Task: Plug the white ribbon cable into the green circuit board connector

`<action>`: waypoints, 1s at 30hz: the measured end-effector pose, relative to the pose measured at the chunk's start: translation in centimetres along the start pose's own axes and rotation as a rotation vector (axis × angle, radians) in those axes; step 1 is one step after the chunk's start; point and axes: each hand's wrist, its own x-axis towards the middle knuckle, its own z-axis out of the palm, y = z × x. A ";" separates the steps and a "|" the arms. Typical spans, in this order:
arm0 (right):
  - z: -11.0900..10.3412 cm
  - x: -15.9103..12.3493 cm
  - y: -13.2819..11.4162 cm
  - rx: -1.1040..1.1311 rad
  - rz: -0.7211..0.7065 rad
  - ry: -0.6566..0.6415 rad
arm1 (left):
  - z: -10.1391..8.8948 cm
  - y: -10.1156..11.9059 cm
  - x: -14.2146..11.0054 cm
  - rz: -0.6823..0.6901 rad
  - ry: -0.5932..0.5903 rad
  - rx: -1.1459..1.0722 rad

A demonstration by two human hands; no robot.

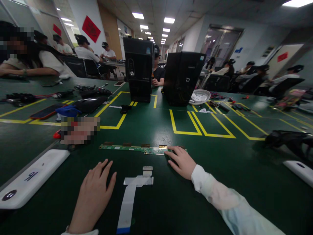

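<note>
A long, narrow green circuit board (pixel 132 148) lies crosswise on the dark green table, with brown and gold tabs along its far edge. My right hand (pixel 181 160) rests at the board's right end, fingers stretched out and touching or just over it; they hide part of that end. My left hand (pixel 96 186) lies on the table nearer to me, palm down with the fingers apart and nothing in them. Between my hands is a white flat ribbon cable (pixel 127 202) with a connector at its far end and a blue tip at the near end.
Two black computer towers (pixel 139 71) stand at the back, a white basket (pixel 200 97) beside the right one. Yellow tape (pixel 187 133) marks the table. White device (pixel 34 178) at left, dark cables (pixel 22 98) and a blue item (pixel 67 111) behind it. People sit around.
</note>
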 end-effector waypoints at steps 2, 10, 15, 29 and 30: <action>0.3 -0.3 0.2 0.008 -0.011 -0.004 | 0.0 0.1 0.0 -0.002 0.006 0.005; 0.7 -0.9 0.2 0.014 -0.048 -0.080 | 0.1 0.0 -0.1 0.007 0.007 0.004; 0.4 -0.7 -0.1 0.028 -0.045 -0.102 | 0.0 -0.1 0.1 -0.003 0.024 -0.007; 0.3 -0.9 0.0 0.022 -0.035 -0.110 | -3.2 5.4 0.5 0.551 -0.222 -0.253; 0.3 -0.9 0.0 0.022 -0.037 -0.110 | -3.2 5.9 0.7 0.561 -0.242 -0.252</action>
